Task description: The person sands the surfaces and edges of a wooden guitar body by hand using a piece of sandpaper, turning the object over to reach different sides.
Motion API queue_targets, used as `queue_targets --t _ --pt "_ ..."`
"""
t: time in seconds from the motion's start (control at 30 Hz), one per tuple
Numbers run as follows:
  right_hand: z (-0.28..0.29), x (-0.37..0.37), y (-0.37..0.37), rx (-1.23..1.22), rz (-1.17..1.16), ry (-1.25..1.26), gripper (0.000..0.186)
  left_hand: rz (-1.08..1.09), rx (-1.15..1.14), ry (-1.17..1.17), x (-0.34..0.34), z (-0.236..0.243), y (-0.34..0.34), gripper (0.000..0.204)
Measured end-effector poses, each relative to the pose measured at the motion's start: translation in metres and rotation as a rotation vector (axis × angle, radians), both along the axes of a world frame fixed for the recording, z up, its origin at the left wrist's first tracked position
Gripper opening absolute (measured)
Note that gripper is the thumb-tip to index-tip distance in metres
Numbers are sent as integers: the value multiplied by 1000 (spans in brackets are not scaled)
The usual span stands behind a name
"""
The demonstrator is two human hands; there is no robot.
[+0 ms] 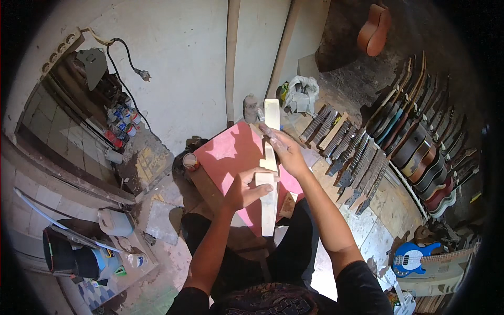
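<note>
A long, pale guitar neck (pixel 269 212) lies lengthwise in front of me, from my lap out over a pink board. My right hand (pixel 284 149) is closed around its far half, just short of the wide pale end. Nearer to me, my left hand (pixel 243 190) grips a small pale rectangular block (pixel 264 179) between thumb and fingers, against the neck's upper face. Part of the neck is hidden beneath both hands. Under it, the pink board (pixel 223 152) carries the shadows of my arms. A small tan piece (pixel 288 205) sits by my right knee.
An open can (pixel 190 161) stands at the board's left edge. Beyond the board are a dusty bottle (pixel 251 108) and a white plastic bag (pixel 303 94). Rows of slotted dark necks (pixel 349 142) and racked guitars (pixel 415 152) fill the right, with a blue bass (pixel 416 259) nearer me.
</note>
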State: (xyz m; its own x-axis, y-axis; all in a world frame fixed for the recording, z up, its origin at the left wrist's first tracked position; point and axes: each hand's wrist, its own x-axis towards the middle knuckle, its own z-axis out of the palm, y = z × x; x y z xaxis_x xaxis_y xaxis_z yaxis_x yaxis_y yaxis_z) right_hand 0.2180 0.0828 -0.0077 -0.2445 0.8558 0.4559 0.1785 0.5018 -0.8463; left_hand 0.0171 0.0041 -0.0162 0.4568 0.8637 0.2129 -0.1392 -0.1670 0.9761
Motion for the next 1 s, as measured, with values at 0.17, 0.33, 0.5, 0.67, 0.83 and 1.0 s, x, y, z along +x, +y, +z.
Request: queue_targets --t 0.17,0.33,0.5,0.67,0.83,1.0 --pt "-16 0 -2 -111 -107 41 42 5 -7 -9 3 0 -5 26" --pt "-40 30 -52 -344 -421 141 40 387 66 -19 24 3 -8 17" --pt "-41 40 -114 -381 -584 78 36 712 -1 -146 42 -17 7 28" --pt "-62 28 -125 -117 -659 -248 46 467 54 -245 31 -36 4 52" --pt "-65 56 -89 -75 -578 -370 52 471 207 183 27 1 -15 54" --pt "-76 59 -61 -202 -377 -190 63 431 294 258 28 0 -22 51"
